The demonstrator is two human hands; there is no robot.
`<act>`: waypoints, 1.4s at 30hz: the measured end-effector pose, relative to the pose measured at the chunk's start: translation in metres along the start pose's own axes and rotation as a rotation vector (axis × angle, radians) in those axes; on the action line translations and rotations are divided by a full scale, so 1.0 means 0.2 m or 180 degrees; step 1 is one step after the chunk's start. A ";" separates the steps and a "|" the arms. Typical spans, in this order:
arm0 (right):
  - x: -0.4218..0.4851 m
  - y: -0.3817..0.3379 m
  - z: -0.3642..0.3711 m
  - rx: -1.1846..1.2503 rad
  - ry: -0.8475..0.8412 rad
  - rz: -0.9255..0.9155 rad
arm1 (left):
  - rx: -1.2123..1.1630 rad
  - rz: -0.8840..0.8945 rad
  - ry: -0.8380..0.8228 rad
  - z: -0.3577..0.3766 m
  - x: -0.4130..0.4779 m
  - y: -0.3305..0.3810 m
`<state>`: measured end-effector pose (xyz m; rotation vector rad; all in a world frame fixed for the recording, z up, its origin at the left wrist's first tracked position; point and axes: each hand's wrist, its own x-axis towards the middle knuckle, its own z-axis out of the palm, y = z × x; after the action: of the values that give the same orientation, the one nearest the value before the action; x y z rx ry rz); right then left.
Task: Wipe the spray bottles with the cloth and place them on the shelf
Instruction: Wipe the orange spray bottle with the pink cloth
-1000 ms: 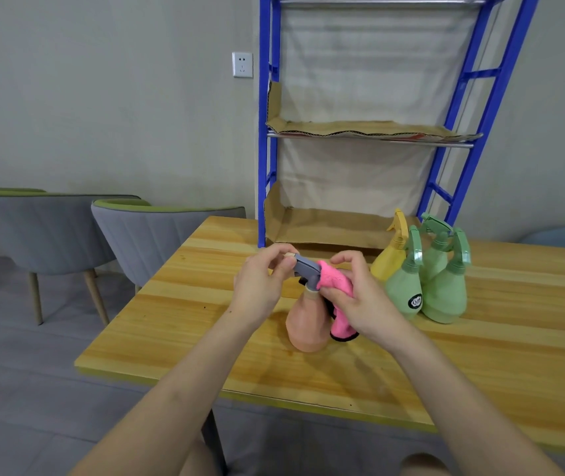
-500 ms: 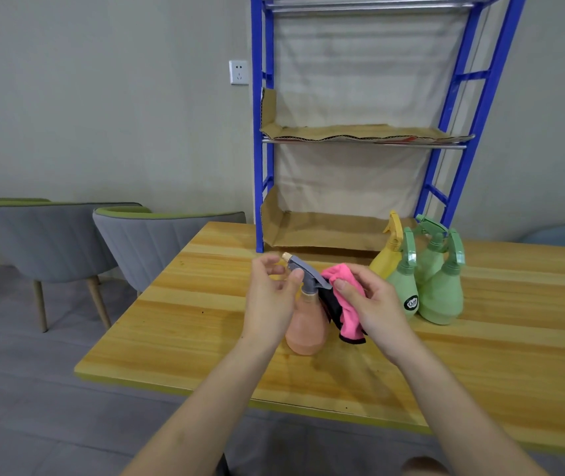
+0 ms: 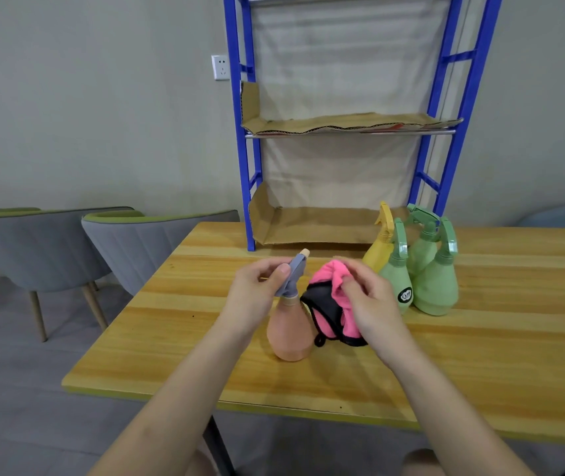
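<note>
On the wooden table [image 3: 480,372] stand five spray bottles. A peach bottle [image 3: 289,333] with a grey trigger head is nearest, upright between the two hands. A yellow bottle [image 3: 379,249] and three green bottles [image 3: 434,286] are bunched close together to its right, near the foot of the shelf [image 3: 244,173]. The left hand [image 3: 255,297] grips the grey trigger head of the peach bottle, with the thumb on the near side and the fingers curled behind it. The right hand [image 3: 374,307] grasps one pink cloth [image 3: 325,290] with a black edge, bunched just beside the bottle's neck; whether cloth and bottle touch cannot be told. The blue-framed shelf stands at the table's far edge and shows two levels lined with cardboard [image 3: 325,225], both bare of bottles, while a third level at the top is cut off by the frame. The green bottles overlap, so the rear one shows only its trigger and shoulder, and only one shows a round black label, too small to read. Two grey chairs [image 3: 143,245] with green rims sit to the left, the farther one partly hidden by the nearer. One white wall socket [image 3: 220,67] is mounted left of the shelf.
</note>
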<state>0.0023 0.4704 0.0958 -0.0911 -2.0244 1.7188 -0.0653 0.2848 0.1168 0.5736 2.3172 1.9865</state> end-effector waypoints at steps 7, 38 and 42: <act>0.02 0.03 0.13 -0.0321 0.1020 -0.0550 | 0.0012 -0.0082 -0.0048 -0.01 0.01 -0.03; -0.07 0.06 0.29 -0.0803 0.0517 -0.0763 | -0.0002 0.0272 -0.0006 0.04 -0.04 -0.05; -0.07 0.05 0.30 -0.0695 0.0603 -0.0711 | -0.0051 0.0383 -0.0054 0.05 -0.05 -0.04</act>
<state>-0.0108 0.4133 0.0763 -0.0918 -1.9909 1.3010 -0.0550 0.2903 0.1055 0.7429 2.3063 2.0393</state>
